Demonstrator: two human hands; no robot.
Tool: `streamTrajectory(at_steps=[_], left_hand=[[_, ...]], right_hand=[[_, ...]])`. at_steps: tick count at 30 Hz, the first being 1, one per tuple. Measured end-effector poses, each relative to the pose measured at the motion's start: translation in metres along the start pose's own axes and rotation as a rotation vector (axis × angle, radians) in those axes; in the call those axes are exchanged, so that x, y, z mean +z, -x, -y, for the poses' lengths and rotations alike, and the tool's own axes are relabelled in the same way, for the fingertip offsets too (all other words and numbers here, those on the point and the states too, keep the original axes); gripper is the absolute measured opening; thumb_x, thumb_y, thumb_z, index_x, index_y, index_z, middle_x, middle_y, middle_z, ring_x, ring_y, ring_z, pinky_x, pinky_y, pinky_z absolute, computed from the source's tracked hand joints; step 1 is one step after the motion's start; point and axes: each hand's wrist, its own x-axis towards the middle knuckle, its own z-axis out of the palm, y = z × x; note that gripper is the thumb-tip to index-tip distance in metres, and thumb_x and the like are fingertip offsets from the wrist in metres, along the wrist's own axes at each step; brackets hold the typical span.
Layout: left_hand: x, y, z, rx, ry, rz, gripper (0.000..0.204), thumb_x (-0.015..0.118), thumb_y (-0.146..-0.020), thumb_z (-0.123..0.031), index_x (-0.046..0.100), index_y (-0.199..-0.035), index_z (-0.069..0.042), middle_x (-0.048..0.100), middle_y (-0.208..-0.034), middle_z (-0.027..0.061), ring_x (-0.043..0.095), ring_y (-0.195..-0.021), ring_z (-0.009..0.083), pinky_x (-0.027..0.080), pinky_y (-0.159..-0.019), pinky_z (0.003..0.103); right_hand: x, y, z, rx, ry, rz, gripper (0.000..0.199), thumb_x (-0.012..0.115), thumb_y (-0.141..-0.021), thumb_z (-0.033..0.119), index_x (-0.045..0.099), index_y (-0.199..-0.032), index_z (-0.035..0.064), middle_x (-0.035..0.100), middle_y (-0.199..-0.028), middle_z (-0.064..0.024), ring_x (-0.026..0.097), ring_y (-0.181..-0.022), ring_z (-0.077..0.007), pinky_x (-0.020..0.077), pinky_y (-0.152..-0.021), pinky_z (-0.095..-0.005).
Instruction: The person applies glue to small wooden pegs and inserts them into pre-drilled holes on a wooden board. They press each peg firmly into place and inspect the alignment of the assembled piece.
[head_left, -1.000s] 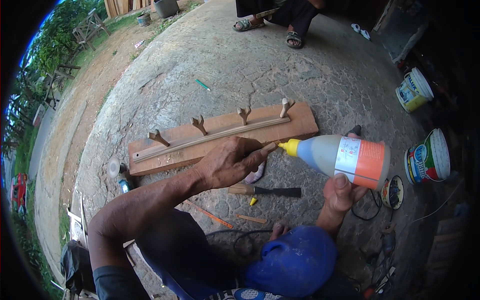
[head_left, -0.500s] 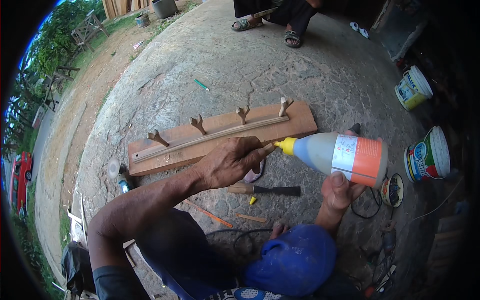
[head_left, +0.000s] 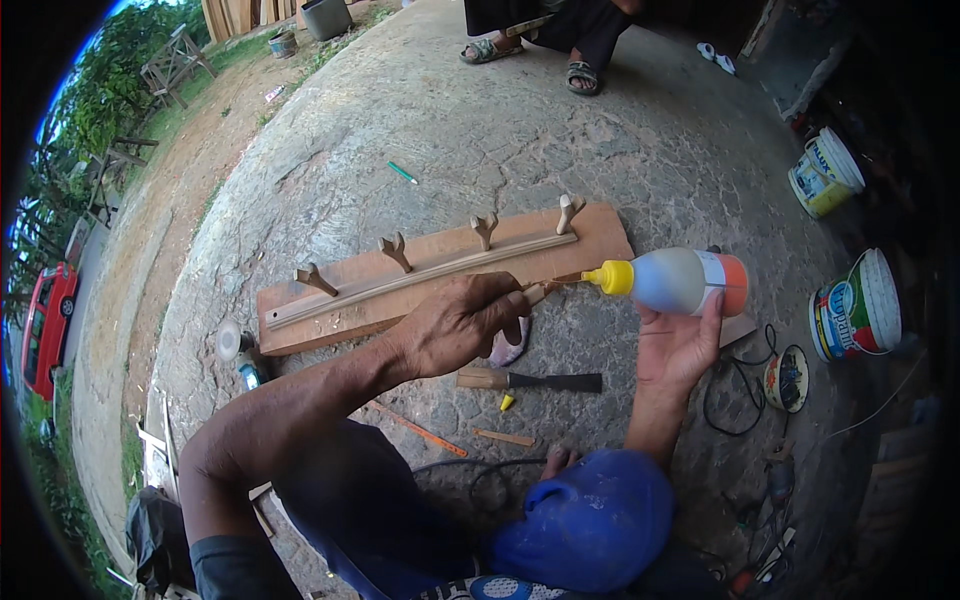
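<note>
My left hand (head_left: 460, 325) pinches a small wooden peg (head_left: 537, 293), most of it hidden by my fingers. My right hand (head_left: 678, 345) grips a glue bottle (head_left: 672, 281) with a yellow nozzle and an orange and white label. The bottle lies sideways in the air, its nozzle pointing left at the peg. A thin strand stretches across the short gap between them. Beyond my left hand, a narrow wooden rail (head_left: 420, 280) with several upright forked pegs (head_left: 395, 250) rests on a thick reddish board (head_left: 590, 255).
A chisel (head_left: 530, 381), a yellow cap (head_left: 507, 402), an orange strip (head_left: 430, 435) and a green pencil (head_left: 402, 172) lie on the concrete. An angle grinder (head_left: 236, 345) sits by the board's left end. Buckets (head_left: 855, 305) and cables stand right. Another person's feet (head_left: 582, 77) are ahead.
The glue bottle has drawn back to the right, so its nozzle is now apart from the peg. My right hand has turned, showing its palm side under the bottle. My left hand barely moved.
</note>
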Motion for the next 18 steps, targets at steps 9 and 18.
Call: streamTrajectory(at_steps=[9, 18], left_hand=[[-0.012, 0.0, 0.011, -0.073, 0.048, -0.162, 0.045, 0.047, -0.108, -0.044, 0.061, -0.112, -0.002, 0.067, -0.084, 0.0054, 0.055, -0.068, 0.008, 0.047, -0.06, 0.026], [-0.027, 0.015, 0.005, -0.05, 0.015, -0.25, 0.044, 0.047, -0.108, -0.043, 0.062, -0.111, -0.002, 0.069, -0.086, 0.0049, 0.055, -0.067, 0.008, 0.046, -0.058, 0.025]], right_hand=[[-0.066, -0.062, -0.008, 0.449, 0.826, 0.211, 0.059, 0.077, -0.086, 0.028, 0.053, -0.135, 0.007, 0.061, -0.115, -0.0104, 0.064, -0.102, -0.0216, 0.0554, -0.087, -0.0373], [-0.124, -0.063, -0.077, 0.086, 3.027, 1.613, 0.03, 0.055, -0.096, 0.02, 0.067, -0.123, 0.0137, 0.066, -0.117, -0.0103, 0.059, -0.114, -0.0279, 0.0377, -0.097, -0.0516]])
